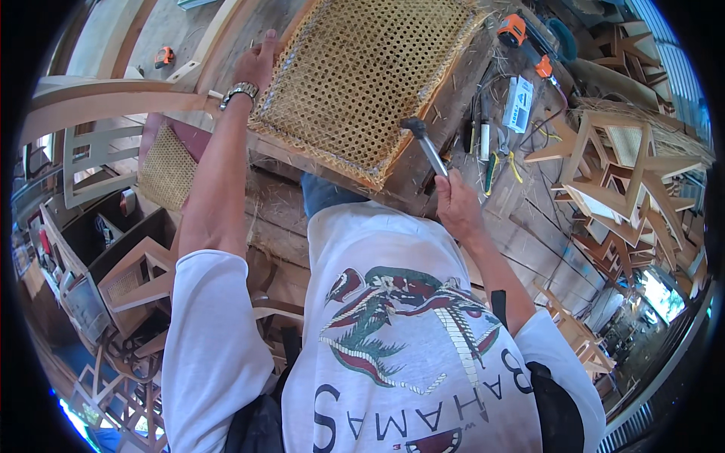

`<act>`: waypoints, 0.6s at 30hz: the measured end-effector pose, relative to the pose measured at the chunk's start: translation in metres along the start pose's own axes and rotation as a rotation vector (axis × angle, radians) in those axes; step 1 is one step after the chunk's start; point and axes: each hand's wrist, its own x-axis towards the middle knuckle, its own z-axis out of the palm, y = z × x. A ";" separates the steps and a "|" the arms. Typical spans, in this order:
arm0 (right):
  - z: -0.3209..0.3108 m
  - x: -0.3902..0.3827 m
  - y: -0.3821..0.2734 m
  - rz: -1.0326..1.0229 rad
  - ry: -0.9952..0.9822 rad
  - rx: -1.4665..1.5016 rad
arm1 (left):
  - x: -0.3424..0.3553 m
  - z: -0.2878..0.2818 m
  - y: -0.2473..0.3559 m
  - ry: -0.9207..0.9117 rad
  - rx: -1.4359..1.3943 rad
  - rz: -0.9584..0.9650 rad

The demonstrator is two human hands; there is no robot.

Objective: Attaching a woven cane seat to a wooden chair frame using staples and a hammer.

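Hammer with black head and silver metal shaft (433, 156) is gripped by the closed right hand (458, 208) – low on its handle, perhaps for a freer swing. The rectangular panel of yellow woven cane (355, 83) lies ahead and to the left of this hand; whether the hammer head touches its border, I cannot tell. The left hand (257, 68) is at the panel's left edge, probably for steadying – its grip I cannot tell. Pliers with yellow handles (515, 167) lie just right of the right hand, presumably for easy reach.
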 end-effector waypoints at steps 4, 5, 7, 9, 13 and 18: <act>0.013 0.000 0.016 -0.022 -0.034 -0.135 | 0.000 0.002 -0.001 0.026 0.010 -0.004; 0.016 0.002 0.019 -0.035 -0.026 -0.138 | -0.003 0.003 0.001 0.031 -0.003 0.004; 0.015 0.004 0.017 -0.052 -0.024 -0.138 | -0.002 0.003 0.003 0.025 -0.022 -0.009; 0.007 0.003 0.006 -0.059 -0.003 -0.059 | -0.002 0.000 -0.003 0.019 -0.006 -0.017; 0.012 0.002 0.015 -0.063 -0.041 -0.134 | -0.001 0.002 -0.004 0.004 0.017 -0.029; 0.015 -0.008 0.014 -0.061 -0.064 -0.081 | 0.004 0.003 -0.008 0.008 0.030 -0.042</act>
